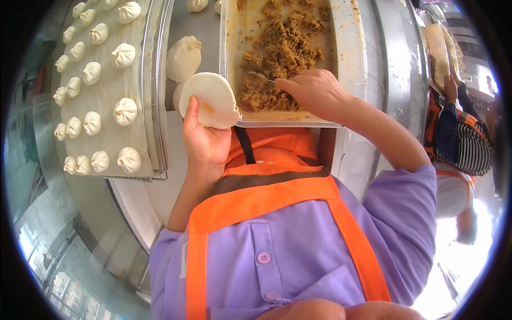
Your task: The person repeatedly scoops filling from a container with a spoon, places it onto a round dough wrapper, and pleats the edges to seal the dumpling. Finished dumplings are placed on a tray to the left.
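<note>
On the fingers of my left hand [206, 140] lies a round dough wrapper [214, 98], with my thumb pressed on its face. A small orange-brown smear marks the wrapper's middle. My right hand [316, 94] grips a thin metal utensil [262, 76], perhaps a spoon, whose far end is in the brown minced filling [280, 48]. The filling is heaped in a shallow rectangular plastic tub [350, 60] right in front of me. More flat dough wrappers [184, 60] lie on the metal surface left of the tub, partly behind the one I hold.
Rows of pleated buns [124, 55] sit on a cloth-lined rack tray [108, 132] at the left. Another bun [197, 5] rests beyond the wrappers. A co-worker [460, 128] in a striped cap handles pale dough [438, 56] at the far right.
</note>
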Available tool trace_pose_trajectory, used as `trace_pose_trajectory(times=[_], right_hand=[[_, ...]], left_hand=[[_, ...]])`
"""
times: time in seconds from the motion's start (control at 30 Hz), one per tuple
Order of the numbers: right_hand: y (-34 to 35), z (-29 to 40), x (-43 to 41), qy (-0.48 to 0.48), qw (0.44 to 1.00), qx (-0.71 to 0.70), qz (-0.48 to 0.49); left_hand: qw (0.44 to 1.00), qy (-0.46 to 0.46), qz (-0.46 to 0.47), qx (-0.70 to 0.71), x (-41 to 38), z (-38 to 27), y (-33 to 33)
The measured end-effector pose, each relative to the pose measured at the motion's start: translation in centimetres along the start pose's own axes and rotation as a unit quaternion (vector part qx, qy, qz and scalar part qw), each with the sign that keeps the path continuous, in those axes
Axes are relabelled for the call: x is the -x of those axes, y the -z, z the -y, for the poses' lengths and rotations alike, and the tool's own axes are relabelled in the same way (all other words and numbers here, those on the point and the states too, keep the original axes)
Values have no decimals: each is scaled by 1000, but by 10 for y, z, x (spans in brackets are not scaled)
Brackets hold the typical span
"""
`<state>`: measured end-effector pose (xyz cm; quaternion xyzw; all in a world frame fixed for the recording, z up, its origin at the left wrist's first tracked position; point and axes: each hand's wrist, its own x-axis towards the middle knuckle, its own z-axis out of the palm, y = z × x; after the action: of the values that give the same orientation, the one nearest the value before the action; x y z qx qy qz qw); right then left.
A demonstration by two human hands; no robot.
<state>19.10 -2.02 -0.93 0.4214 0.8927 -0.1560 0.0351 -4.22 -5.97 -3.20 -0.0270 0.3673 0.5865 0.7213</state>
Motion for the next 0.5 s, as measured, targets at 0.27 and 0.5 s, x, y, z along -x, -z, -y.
trace_pose_trajectory(times=[0.27,0.5], right_hand=[[-10,-1,16,5,995,-82,57],[-13,-3,11,-99,957,-250,109]], left_hand=[[1000,-13,1,23,-3,6,1],[999,-5,6,38,-5,5,6]])
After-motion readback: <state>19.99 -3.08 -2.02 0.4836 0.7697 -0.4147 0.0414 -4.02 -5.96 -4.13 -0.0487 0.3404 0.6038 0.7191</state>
